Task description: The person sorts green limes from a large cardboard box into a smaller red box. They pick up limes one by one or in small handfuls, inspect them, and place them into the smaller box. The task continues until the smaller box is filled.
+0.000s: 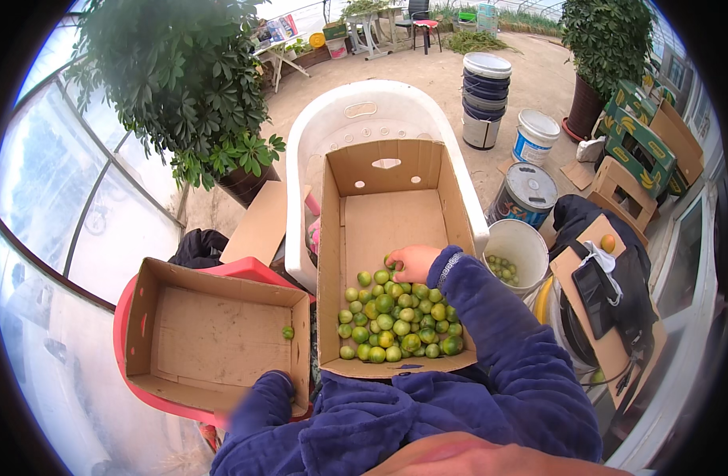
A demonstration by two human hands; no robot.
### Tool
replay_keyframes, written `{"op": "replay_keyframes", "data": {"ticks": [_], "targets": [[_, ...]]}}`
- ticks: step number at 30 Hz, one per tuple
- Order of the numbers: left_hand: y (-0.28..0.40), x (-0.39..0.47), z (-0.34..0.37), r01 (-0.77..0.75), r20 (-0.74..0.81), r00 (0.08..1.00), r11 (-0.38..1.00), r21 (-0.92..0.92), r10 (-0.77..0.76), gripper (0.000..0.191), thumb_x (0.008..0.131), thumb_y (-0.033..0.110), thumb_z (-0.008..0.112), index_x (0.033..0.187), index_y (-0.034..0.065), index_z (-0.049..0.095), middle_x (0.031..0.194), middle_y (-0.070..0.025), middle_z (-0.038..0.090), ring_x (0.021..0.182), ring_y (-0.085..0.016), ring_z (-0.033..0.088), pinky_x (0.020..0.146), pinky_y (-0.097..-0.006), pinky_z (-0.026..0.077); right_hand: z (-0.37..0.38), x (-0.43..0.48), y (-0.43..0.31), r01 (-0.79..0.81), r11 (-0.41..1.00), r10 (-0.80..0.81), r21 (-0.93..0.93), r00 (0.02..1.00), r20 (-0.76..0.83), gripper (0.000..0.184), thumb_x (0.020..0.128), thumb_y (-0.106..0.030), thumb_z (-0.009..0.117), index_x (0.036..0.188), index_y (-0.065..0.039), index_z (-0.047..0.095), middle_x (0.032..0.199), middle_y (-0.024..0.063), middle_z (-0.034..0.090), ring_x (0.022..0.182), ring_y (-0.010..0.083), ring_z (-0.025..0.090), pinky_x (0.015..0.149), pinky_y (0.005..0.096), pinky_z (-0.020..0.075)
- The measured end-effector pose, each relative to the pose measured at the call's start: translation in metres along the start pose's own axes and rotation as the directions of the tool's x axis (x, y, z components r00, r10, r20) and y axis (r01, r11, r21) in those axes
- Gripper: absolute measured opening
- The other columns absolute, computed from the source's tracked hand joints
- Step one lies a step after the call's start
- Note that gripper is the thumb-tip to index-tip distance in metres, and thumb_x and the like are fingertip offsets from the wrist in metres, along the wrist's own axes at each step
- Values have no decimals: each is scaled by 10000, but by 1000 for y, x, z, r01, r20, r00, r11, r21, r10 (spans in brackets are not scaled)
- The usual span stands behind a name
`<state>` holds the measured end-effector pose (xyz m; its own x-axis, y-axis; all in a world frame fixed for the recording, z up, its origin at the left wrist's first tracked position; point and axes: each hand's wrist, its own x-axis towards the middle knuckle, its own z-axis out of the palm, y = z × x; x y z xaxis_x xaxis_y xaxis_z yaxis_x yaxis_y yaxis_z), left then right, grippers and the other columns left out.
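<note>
My right hand (419, 263) reaches into a long cardboard box (393, 214), its fingertips around a green tomato (390, 262). Many green and yellowish tomatoes (399, 321) fill the near half of this box; its cardboard floor shows at the far end. The box rests on a white plastic chair (364, 95). To the left, a second cardboard box (215, 333) sits on a red plastic seat (221, 271). A single green tomato (287, 332) lies by its right wall. My left sleeve dips into that box's near right corner, and the hand is hidden there.
On the right stand a white bucket (515, 238) with small green fruit inside, a lidded paint bucket (524, 190) and stacked buckets (486, 98). A phone (593, 297) and an orange tomato (608, 243) lie on cardboard. Potted plants (185, 83) stand beyond.
</note>
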<state>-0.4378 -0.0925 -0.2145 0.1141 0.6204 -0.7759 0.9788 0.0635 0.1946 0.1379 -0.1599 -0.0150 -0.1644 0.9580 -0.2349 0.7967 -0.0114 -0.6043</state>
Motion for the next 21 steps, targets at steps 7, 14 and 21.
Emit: {"op": "replay_keyframes", "data": {"ticks": [7,14,21], "targets": [[3,3,2,-12,3,1000,1000,9,12,153,886,181,691,1012,147,611,830,-30,651,698,-161,612,684,-344,524,-1,0,-1,-2,1000,2,-6,1000,2,494,850,-299,681,1277,-58,612,1116,159,707,1061,334,658,947,417,513],[3,6,2,-16,5,1000,1000,11,16,162,882,174,694,1021,149,613,834,-31,652,704,-163,615,692,-348,527,0,0,-1,-16,1000,16,2,1000,10,490,854,-296,682,1279,-62,613,1121,156,711,1062,329,663,943,412,517],[3,4,-2,-21,4,1000,999,31,21,172,879,166,696,1029,150,615,839,-31,653,711,-165,617,700,-353,529,-1,0,0,-8,1000,8,-4,1000,0,494,854,-292,681,1285,-62,609,1127,155,710,1064,330,663,945,410,518]]}}
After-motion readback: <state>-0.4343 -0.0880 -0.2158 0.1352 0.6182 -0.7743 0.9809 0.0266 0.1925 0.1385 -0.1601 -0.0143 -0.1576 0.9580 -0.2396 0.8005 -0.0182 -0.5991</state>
